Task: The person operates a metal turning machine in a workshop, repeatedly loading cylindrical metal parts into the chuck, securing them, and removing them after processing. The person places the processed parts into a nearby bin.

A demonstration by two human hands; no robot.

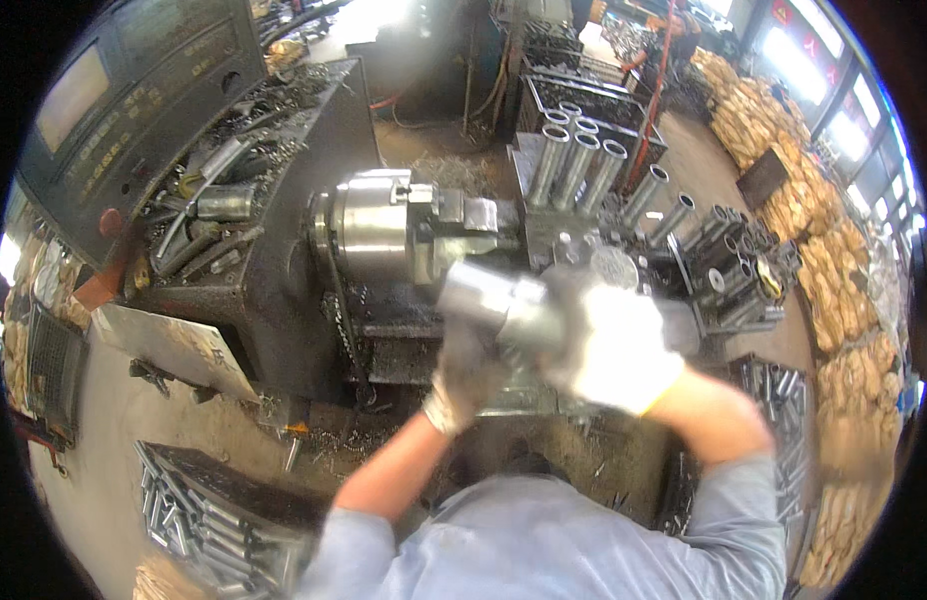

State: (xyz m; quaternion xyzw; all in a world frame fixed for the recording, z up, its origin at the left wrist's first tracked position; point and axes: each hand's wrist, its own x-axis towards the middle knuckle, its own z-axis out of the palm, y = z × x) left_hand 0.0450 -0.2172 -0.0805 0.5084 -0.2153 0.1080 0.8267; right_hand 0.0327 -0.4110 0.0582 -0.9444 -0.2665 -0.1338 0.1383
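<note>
We hold a short metal tube [489, 295] in front of the lathe chuck [379, 232]. Our right hand [614, 345], in a white glove, wraps its fingers tight around the tube. Our left hand [469, 375], in a grey glove, grips it from below. More tubes [584, 160] stand in a rack behind.

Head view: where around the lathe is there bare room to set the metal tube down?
Little. The pale sheet below the tool-strewn headstock top is bare, but slanted. Upright tubes crowd behind the chuck; both gloved hands and the tube fill the bed.
</note>
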